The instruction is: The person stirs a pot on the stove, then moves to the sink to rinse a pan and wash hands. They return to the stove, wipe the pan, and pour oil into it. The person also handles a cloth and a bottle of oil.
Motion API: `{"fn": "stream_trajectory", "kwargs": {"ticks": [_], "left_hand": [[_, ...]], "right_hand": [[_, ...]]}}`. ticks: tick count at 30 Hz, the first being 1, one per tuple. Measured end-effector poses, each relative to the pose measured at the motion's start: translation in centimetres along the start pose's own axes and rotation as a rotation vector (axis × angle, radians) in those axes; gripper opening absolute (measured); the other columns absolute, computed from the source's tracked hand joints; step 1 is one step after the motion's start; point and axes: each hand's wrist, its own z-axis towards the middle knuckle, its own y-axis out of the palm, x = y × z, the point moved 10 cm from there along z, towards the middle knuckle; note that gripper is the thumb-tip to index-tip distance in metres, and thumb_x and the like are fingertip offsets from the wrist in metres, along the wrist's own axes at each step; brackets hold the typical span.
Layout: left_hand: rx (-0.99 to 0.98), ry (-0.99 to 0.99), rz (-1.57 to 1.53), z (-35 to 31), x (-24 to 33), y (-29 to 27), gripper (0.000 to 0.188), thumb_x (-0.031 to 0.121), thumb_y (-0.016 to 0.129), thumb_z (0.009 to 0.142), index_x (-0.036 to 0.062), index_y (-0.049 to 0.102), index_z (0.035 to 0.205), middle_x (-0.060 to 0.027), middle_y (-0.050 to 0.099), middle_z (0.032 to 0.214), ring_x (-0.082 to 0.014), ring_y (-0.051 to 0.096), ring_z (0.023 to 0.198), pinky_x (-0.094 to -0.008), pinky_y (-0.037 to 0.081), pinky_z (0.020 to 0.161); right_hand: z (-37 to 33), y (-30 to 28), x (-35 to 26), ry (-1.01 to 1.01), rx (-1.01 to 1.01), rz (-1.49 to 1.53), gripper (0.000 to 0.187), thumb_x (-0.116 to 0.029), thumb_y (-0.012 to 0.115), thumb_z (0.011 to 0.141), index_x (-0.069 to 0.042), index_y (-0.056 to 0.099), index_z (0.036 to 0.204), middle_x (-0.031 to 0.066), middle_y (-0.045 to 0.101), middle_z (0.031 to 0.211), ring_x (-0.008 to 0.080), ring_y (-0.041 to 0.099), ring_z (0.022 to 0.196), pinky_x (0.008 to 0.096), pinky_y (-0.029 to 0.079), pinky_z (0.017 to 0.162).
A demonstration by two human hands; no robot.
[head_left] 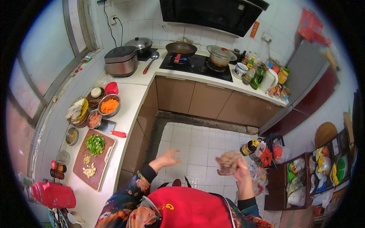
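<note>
My right hand point(244, 175) grips a crumpled greyish-brown cloth point(227, 163), held up over the floor in front of my body. Its outline is a little blurred. Off to the left, my left hand point(167, 159) is empty, with fingers spread apart. That hand is nearest the counter edge beside a brown cutting board point(81, 164). Chopped green onion point(95, 144) and small heaps of minced pale pieces point(89, 171) lie on the board. A red-handled knife point(118, 133) rests just beyond it.
Bowls of orange strips point(109, 106) and pinkish meat point(94, 119) stand on the left counter. A wok point(181, 48) sits over a blue flame, beside a lidded pot point(220, 57). Bottles point(258, 78) crowd the right counter. Bags point(266, 155) and a shelf rack point(296, 186) stand at the right.
</note>
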Motion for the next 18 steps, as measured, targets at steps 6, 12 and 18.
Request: {"fn": "stream_trajectory", "kwargs": {"ticks": [6, 12, 18], "left_hand": [[0.064, -0.198, 0.004, 18.3, -0.2, -9.3, 0.022, 0.019, 0.056, 0.073, -0.0026, 0.063, 0.071, -0.0240, 0.062, 0.074, -0.0368, 0.063, 0.080, -0.0446, 0.047, 0.070], [0.332, -0.241, -0.210, 32.9, -5.4, -15.9, 0.051, 0.022, 0.060, 0.079, -0.0034, 0.049, 0.122, -0.0223, 0.058, 0.113, -0.0353, 0.054, 0.107, -0.0375, 0.044, 0.090], [0.462, -0.439, -0.689, 40.1, -5.8, -24.8, 0.059, 0.046, 0.055, 0.088, 0.0049, 0.044, 0.129, -0.0115, 0.050, 0.124, -0.0234, 0.047, 0.112, -0.0379, 0.045, 0.086]], "right_hand": [[6.8, -11.6, -3.0, 0.043, 0.446, -0.018, 0.033, -0.031, 0.051, 0.093, -0.008, 0.046, 0.116, 0.0135, 0.056, 0.107, 0.0330, 0.057, 0.097, 0.0468, 0.051, 0.083], [21.9, -23.4, -3.3, 0.065, 0.520, 0.205, 0.034, -0.030, 0.053, 0.090, -0.007, 0.051, 0.115, 0.0093, 0.057, 0.109, 0.0261, 0.058, 0.091, 0.0398, 0.052, 0.074], [47.6, -14.6, -13.6, -0.103, 0.208, -0.032, 0.049, -0.007, 0.054, 0.085, -0.001, 0.039, 0.131, 0.0149, 0.053, 0.119, 0.0260, 0.057, 0.102, 0.0421, 0.053, 0.080]]}}
